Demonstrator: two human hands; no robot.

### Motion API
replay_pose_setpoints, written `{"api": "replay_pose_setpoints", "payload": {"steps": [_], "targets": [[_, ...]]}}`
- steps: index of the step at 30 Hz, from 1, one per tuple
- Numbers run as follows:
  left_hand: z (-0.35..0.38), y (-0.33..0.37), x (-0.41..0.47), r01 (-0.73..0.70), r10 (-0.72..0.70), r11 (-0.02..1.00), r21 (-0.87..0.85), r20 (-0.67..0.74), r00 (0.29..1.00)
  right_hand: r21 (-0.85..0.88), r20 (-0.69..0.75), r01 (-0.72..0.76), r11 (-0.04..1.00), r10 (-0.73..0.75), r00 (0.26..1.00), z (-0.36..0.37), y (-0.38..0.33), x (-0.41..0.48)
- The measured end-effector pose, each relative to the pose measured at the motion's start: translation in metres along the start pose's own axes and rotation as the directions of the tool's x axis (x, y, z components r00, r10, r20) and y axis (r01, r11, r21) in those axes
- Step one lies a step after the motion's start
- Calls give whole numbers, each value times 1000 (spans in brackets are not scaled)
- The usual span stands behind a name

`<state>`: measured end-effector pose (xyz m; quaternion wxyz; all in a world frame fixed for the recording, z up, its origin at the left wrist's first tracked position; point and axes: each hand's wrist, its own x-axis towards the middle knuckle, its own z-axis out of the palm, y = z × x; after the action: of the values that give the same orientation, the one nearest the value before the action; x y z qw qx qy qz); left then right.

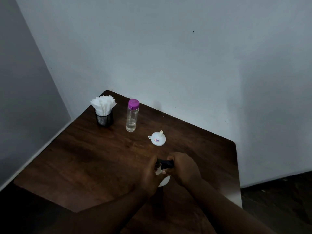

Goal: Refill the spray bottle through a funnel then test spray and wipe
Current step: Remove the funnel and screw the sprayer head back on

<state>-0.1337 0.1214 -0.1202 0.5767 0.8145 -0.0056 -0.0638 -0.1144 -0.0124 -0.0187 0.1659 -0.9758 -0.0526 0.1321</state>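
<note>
Dark wood table (84,157) pushed into a room corner, rounded edges, pale blue-grey walls (168,48) on two sides, dark floor (278,191) at right. Lighting is dim. The spray bottle (164,182) is at the near middle of the table, held in both hands and mostly hidden by them: only a patch of its white body and the black spray head (166,162) show. The left hand (152,173) is curled round the body and neck, and the right hand (182,168) grips the head from the other side. Can't tell if the base touches the table. The white funnel (157,138) lies mouth-down just beyond the hands, spout up, small sticker on it. Further back stands a clear bottle (132,115) with a purple cap, upright, a little clear liquid at the bottom. Left of it, a black mesh cup (104,119) holds white tissues (103,103).
</note>
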Motion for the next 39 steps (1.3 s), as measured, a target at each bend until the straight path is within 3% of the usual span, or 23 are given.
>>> {"api": "replay_pose_setpoints", "payload": {"steps": [2,3,4,7,9,12,15,17,24,30,34,36,39], "targets": [[1,4,0,14,-9,997,76,-59,998,-2,26,-6,1000,6,1000,-1,0,2],[4,4,0,44,-42,999,14,-124,991,3,37,-6,1000,6,999,-2,0,2],[6,-4,1,-5,15,999,50,-195,981,7,43,-8,1000,8,999,-2,0,3],[3,-5,-3,-30,41,996,80,-149,988,7,22,-8,1000,8,1000,-1,1,3],[-3,-8,-8,-13,12,999,-32,-32,999,0,10,-1,1000,1,1000,1,2,2],[-3,-13,-4,-147,148,989,-17,34,988,1,1,17,1000,-17,1000,1,1,2],[0,-2,1,-132,142,968,216,-31,989,7,-5,3,1000,-3,1000,1,1,1],[4,-8,2,-140,157,981,131,-122,980,3,8,1,1000,-1,1000,0,1,1],[-7,-6,-3,-70,72,990,-124,10,997,5,32,-3,1000,3,999,1,3,5],[-30,-4,10,-120,119,993,-12,221,968,1,0,19,1000,-19,1000,3,2,3],[-19,0,10,-213,210,971,112,33,977,-1,-16,9,1000,-9,1000,1,1,2],[-11,-2,7,-223,230,970,93,-67,971,-7,13,3,1000,-3,1000,0,1,3],[-7,-2,-1,-140,142,990,29,-101,985,-2,31,-5,1000,5,999,0,2,5]]}}
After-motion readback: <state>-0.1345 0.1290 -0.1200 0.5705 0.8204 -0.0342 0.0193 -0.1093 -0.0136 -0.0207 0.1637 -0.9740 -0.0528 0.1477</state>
